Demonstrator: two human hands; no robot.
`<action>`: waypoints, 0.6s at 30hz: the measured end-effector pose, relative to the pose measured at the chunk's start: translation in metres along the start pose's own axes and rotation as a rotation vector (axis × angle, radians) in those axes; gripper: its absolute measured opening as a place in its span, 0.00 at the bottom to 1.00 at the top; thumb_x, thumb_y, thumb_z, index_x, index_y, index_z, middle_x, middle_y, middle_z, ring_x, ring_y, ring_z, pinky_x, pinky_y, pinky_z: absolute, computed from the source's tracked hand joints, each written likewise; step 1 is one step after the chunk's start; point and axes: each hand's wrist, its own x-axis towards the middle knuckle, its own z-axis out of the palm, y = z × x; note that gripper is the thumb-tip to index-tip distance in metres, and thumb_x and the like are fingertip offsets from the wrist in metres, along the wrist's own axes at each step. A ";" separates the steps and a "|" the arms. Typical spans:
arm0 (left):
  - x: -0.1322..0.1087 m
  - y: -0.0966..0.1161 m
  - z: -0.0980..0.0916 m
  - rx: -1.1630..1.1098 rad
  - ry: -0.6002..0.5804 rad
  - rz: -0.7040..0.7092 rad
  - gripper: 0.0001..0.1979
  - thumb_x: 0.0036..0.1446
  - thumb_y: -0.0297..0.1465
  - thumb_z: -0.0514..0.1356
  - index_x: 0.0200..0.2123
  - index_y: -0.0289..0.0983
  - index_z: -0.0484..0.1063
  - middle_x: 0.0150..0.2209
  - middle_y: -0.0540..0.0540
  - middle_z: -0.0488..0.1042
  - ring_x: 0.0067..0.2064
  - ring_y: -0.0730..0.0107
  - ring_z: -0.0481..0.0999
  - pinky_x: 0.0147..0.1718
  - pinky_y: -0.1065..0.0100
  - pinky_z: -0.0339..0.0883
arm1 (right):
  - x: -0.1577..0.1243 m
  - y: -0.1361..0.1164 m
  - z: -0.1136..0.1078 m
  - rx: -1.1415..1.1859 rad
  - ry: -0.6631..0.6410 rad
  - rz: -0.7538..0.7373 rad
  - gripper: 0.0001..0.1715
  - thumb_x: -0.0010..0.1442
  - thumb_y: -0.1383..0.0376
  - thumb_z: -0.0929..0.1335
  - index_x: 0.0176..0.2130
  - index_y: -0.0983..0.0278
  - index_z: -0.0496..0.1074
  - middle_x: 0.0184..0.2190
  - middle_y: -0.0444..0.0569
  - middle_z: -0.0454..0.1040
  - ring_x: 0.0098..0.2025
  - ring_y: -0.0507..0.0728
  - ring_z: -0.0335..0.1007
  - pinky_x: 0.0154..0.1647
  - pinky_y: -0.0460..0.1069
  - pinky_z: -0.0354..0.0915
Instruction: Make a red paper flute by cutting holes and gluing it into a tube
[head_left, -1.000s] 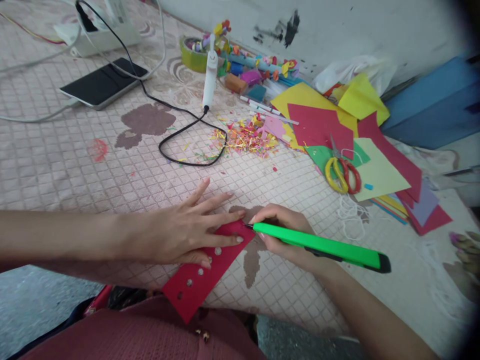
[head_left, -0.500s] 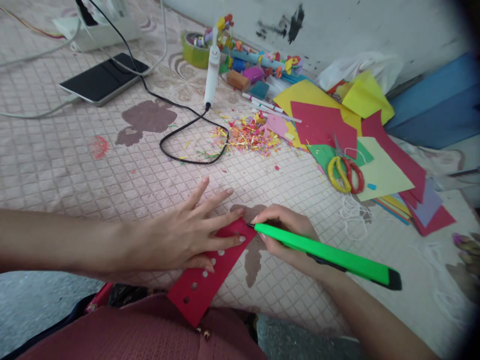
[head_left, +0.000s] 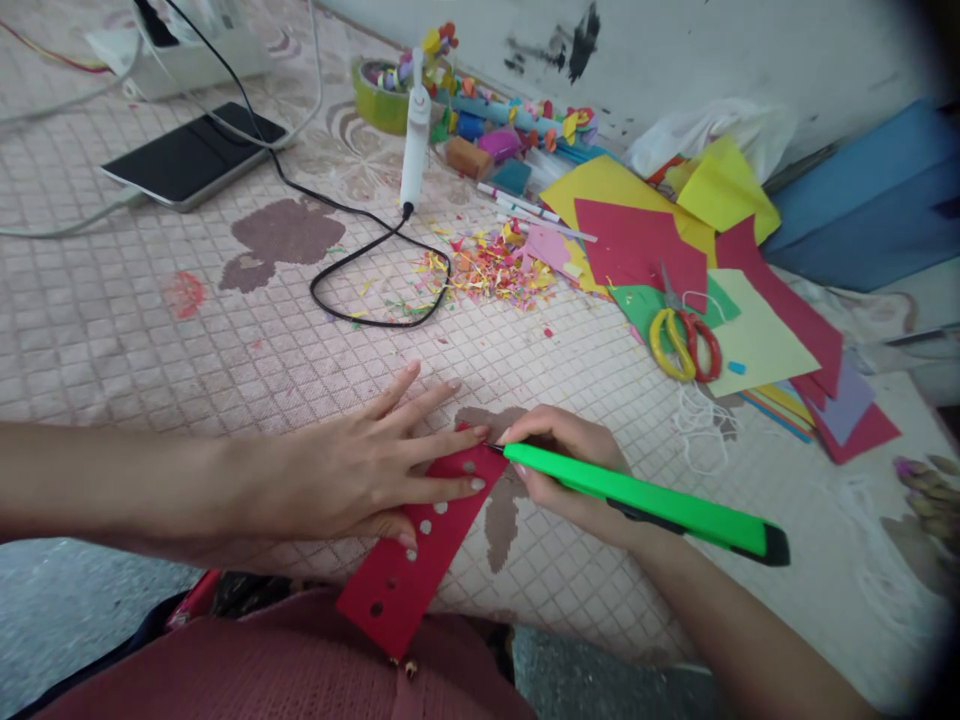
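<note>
A red paper strip (head_left: 442, 560) with a row of round holes lies slantwise at the front of the cloth, its lower end reaching past the table edge toward my lap. My left hand (head_left: 375, 470) rests flat on the strip's upper part with fingers spread. In my right hand (head_left: 574, 460) is a bright green utility knife (head_left: 645, 495), gripped like a pen near its front end. Its thin dark tip touches the strip close to the upper end. Part of the row of holes is covered by my left fingers.
Coloured paper scraps (head_left: 495, 270) and a white glue gun (head_left: 415, 150) with a looped black cord lie ahead. Scissors (head_left: 684, 345) rest on coloured sheets (head_left: 645, 240) to the right. A phone (head_left: 195, 160) is at upper left, near a power strip (head_left: 195, 65).
My view has shifted slightly, so the scene sits a little further left. The holes under my left hand show more clearly. Both hands keep nearly the same places on the strip.
</note>
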 end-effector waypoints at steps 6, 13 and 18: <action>0.002 0.008 -0.001 0.062 0.008 -0.034 0.30 0.63 0.48 0.62 0.66 0.51 0.63 0.71 0.42 0.56 0.70 0.26 0.52 0.63 0.26 0.48 | -0.003 0.002 0.001 -0.015 0.004 0.004 0.18 0.55 0.78 0.69 0.41 0.58 0.73 0.35 0.39 0.78 0.35 0.49 0.74 0.38 0.43 0.69; 0.003 0.013 -0.001 0.060 0.007 -0.070 0.32 0.60 0.49 0.64 0.66 0.51 0.64 0.72 0.43 0.56 0.70 0.26 0.53 0.63 0.24 0.47 | -0.003 -0.001 0.003 -0.045 0.019 0.009 0.18 0.55 0.78 0.69 0.41 0.58 0.73 0.35 0.40 0.78 0.35 0.49 0.74 0.37 0.43 0.70; 0.007 0.018 0.003 -0.030 0.049 -0.094 0.31 0.61 0.47 0.64 0.65 0.49 0.65 0.70 0.39 0.59 0.70 0.30 0.55 0.62 0.22 0.43 | -0.004 0.001 0.004 -0.055 0.046 -0.012 0.18 0.54 0.78 0.69 0.40 0.58 0.73 0.34 0.39 0.78 0.35 0.49 0.75 0.37 0.43 0.70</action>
